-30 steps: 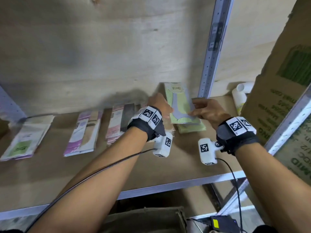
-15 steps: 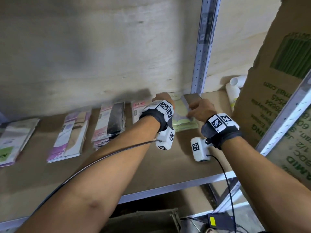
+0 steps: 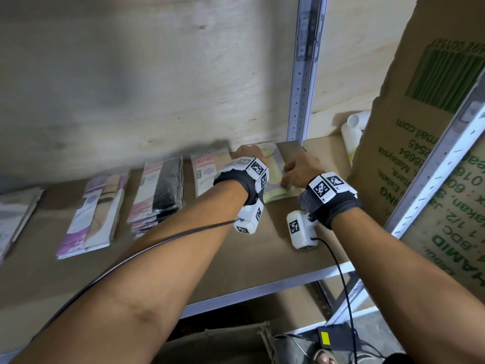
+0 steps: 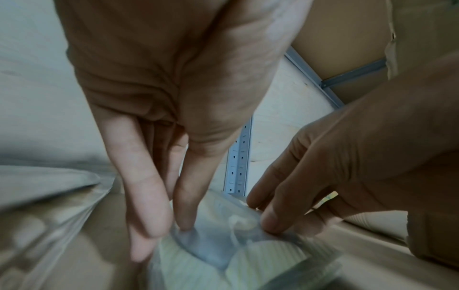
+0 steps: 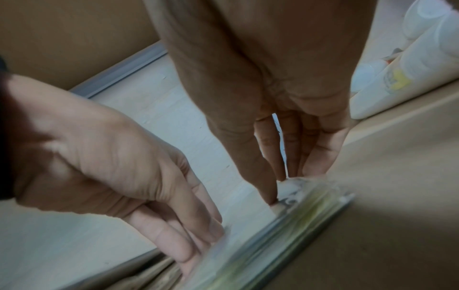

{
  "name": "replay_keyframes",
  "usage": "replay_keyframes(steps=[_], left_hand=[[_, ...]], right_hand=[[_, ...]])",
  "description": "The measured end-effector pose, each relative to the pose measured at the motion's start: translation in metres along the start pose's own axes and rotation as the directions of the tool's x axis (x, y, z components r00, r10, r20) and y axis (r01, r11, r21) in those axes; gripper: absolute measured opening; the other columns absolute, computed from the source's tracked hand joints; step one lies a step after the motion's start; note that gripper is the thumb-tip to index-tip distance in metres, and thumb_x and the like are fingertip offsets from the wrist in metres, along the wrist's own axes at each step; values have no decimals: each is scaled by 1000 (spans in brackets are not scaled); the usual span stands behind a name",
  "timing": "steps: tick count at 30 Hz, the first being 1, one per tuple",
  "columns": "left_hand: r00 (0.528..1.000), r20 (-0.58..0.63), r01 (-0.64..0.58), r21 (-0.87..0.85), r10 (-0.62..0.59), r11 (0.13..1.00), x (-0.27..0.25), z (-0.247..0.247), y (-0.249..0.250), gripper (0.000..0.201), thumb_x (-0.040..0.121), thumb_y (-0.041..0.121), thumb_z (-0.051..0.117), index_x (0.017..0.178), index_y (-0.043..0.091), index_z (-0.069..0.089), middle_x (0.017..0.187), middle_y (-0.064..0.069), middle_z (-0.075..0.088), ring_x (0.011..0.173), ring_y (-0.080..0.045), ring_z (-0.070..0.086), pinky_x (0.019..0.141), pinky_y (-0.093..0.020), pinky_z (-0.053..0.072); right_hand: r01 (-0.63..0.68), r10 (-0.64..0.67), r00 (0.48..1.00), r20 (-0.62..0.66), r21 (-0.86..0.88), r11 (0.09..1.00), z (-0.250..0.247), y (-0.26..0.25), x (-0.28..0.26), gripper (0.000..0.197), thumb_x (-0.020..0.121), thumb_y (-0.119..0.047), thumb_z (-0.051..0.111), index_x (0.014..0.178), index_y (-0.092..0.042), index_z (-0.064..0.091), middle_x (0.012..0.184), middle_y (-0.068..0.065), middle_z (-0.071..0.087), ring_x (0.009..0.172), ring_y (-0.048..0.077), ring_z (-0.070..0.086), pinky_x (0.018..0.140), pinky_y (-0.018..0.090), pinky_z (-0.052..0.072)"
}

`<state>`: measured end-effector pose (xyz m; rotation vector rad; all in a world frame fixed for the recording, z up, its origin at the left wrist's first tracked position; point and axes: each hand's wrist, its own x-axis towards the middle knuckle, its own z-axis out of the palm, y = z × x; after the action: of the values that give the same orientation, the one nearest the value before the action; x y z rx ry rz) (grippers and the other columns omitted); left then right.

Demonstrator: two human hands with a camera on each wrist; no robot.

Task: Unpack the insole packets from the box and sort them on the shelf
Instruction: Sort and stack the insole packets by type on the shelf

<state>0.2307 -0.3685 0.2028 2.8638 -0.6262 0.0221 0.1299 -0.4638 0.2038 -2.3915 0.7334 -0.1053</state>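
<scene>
A stack of pale green insole packets (image 3: 277, 179) lies flat on the shelf board (image 3: 275, 245), close to the upright post. My left hand (image 3: 248, 153) rests on the stack's left side. Its straight fingers (image 4: 183, 221) press down on the top packet (image 4: 211, 253). My right hand (image 3: 295, 170) touches the stack's right side, its straight fingertips (image 5: 273, 198) against the edge of the stack (image 5: 273, 235). Neither hand curls round a packet. Both wrist views are blurred.
More packet piles lie to the left: a pink one (image 3: 204, 174), a black and pink one (image 3: 160, 193), a purple one (image 3: 91, 216) and one at the far left (image 3: 15, 214). White bottles (image 3: 354, 132) and a tall cardboard box (image 3: 420, 140) stand on the right. A metal post (image 3: 301, 74) rises behind the green stack.
The green packet that both hands held tilted up a second ago now lies flat on the green stack. Both hands have come down with it and pushed further in toward the back wall.
</scene>
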Motion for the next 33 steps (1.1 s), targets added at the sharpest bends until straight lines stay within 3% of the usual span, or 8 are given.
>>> replay_keyframes(steps=[4, 9, 15, 17, 19, 22, 26, 33], left_hand=[[999, 31, 23, -16, -23, 1000, 0, 0, 1, 19, 78, 12, 71, 68, 12, 54, 67, -4, 45, 71, -21, 60, 41, -22, 18], [997, 83, -16, 50, 12, 999, -5, -3, -1, 40, 67, 17, 76, 53, 12, 39, 53, -2, 45, 42, -12, 35, 39, -16, 18], [996, 82, -36, 59, 31, 998, -11, -9, -3, 37, 64, 15, 79, 53, 11, 43, 48, -2, 43, 42, -11, 36, 39, -14, 19], [998, 43, -44, 66, 41, 997, -13, -13, -2, 32, 71, 14, 76, 58, 9, 48, 62, -3, 56, 49, -16, 46, 41, -17, 26], [998, 42, -40, 52, 37, 998, -15, -27, 0, 12, 79, 11, 72, 79, 4, 62, 91, -10, 67, 75, -24, 66, 53, -24, 40], [999, 12, -49, -26, 50, 998, -23, -66, -6, 21, 87, 13, 70, 102, -1, 68, 109, -15, 69, 98, -28, 69, 68, -29, 49], [1000, -6, 22, -300, -25, 954, -52, -125, -60, 32, 82, 18, 78, 106, -1, 69, 107, -16, 72, 96, -32, 72, 85, -40, 60], [967, -100, 96, -708, -235, 700, -133, -176, -240, 14, 86, 18, 74, 89, 4, 73, 65, -5, 75, 67, -18, 75, 73, -32, 61]], right_hand=[[-4, 4, 1000, 4, 12, 1000, 0, -1, -2, 37, 70, -10, 85, 106, -5, 75, 109, 9, 72, 98, 24, 66, 90, 35, 55], [13, -13, 1000, -14, 21, 1000, 0, 2, -2, 36, 70, -10, 84, 105, -4, 75, 112, 11, 72, 103, 25, 66, 93, 37, 55], [21, -21, 1000, 0, 26, 999, 0, 4, 2, 42, 68, -11, 85, 109, -8, 75, 114, 5, 72, 96, 19, 62, 87, 27, 51], [22, -22, 1000, 2, 48, 999, 0, 5, 2, 46, 69, -14, 85, 113, -10, 73, 119, 4, 69, 103, 20, 62, 87, 27, 49], [20, -18, 1000, -25, 91, 996, -2, 5, 1, 49, 73, -20, 83, 120, -14, 69, 123, 4, 67, 108, 20, 62, 86, 25, 46], [45, -30, 993, -117, 126, 991, -8, 0, -5, 35, 80, -22, 77, 114, -16, 71, 118, 3, 70, 109, 19, 63, 89, 23, 46], [144, -122, 983, -136, 167, 975, -11, -22, -28, 16, 84, -21, 72, 100, -19, 74, 102, 2, 73, 95, 17, 66, 88, 28, 51], [310, -325, 945, -37, 414, 856, 30, -121, -89, 7, 89, -7, 67, 85, -12, 70, 73, 6, 70, 60, 16, 63, 50, 24, 48]])
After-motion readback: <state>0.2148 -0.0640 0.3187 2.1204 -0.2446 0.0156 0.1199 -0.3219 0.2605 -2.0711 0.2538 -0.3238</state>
